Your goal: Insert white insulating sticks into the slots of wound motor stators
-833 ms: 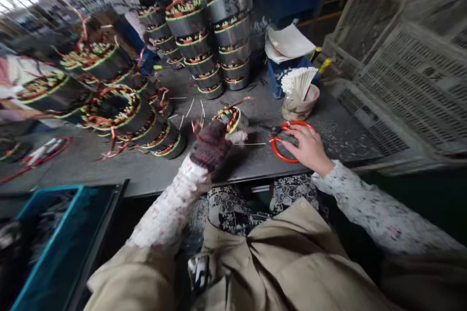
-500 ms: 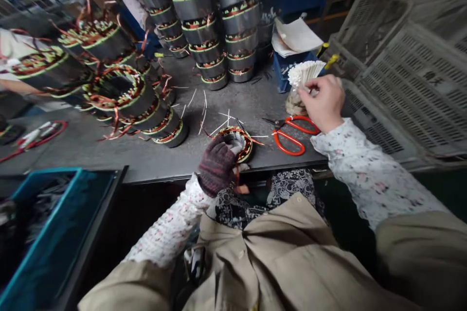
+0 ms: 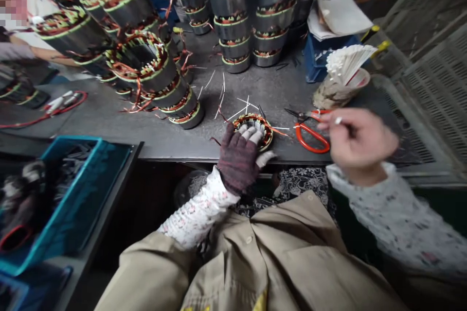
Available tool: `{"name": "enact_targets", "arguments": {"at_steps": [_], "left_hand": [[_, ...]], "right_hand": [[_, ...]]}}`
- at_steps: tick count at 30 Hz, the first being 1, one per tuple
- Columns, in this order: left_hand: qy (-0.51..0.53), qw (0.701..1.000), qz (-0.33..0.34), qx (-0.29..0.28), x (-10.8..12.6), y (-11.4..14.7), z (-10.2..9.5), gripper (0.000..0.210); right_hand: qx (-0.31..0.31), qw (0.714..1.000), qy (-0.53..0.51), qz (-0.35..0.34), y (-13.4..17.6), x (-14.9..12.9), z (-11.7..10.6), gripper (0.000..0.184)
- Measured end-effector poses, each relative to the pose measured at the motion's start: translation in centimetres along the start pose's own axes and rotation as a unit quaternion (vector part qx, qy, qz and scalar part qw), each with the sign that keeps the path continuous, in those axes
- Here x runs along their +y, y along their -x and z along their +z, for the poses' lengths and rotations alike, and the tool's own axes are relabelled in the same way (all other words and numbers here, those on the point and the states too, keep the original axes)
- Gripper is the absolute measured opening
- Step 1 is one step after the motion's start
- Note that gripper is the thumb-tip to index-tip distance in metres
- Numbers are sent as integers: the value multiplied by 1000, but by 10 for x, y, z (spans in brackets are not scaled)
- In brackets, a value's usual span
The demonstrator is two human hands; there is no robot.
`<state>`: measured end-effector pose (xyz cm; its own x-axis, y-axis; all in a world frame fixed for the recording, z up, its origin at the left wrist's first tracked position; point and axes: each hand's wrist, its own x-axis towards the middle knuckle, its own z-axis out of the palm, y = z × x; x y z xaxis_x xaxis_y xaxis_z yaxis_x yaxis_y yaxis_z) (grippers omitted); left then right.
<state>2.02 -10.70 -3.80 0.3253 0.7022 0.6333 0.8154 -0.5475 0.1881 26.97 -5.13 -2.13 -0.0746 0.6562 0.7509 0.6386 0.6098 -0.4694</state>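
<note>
My left hand, in a dark maroon glove with pale fingertips, lies over the near side of a wound stator ring. Its fingers stretch across the rim and the thumb sticks out to the right. My right hand is bare and blurred, with its fingers pinched together. A small white tip of a thin strip pokes out between them. Behind that hand, a bundle of white strips leans in a worn round holder. Scissors with red handles lie between the ring and my right hand, partly covered by it.
Stacked stators rise at the back, and a leaning stack stands left. Loose white strips lie beyond the ring. A blue bin with papers and grey crates stand right. A teal tray sits lower left. Another person's arm shows far left.
My right hand has come away from the strip bundle towards me, a white tip now in its pinch. My left fingers have straightened over the ring. The whole view has shifted.
</note>
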Motion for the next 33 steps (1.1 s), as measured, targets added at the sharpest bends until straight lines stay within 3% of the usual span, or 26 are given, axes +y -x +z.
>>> {"name": "enact_targets", "arguments": {"at_steps": [3,5,11,17,20,23,27,33], "left_hand": [[55,997,-22,-41,-18,-8,7,31],[70,997,-23,-28,-22,-7,10,27],[37,999,-1,-25,-15,-3,10,25],[15,1000,-11,-17,-16,1,10,68],[37,998,-39,-20,-17,4,12,79],[57,995,-80,-13,-15,7,13,87],[20,998,-60,-15,-14,6,11,91],[3,1000,-25,-1,-14,2,11,85]], "right_hand": [[-57,986,-51,-149,35,-36,0,16],[-96,971,-120,-183,52,-46,5,16],[-128,963,-206,-114,73,-42,7,16],[-157,965,-203,-41,67,-41,11,18],[-142,960,-239,32,58,-45,29,18],[-87,950,-286,85,53,-50,39,18],[-40,961,-269,48,61,-51,28,19],[-112,964,-235,45,77,-45,6,23]]}}
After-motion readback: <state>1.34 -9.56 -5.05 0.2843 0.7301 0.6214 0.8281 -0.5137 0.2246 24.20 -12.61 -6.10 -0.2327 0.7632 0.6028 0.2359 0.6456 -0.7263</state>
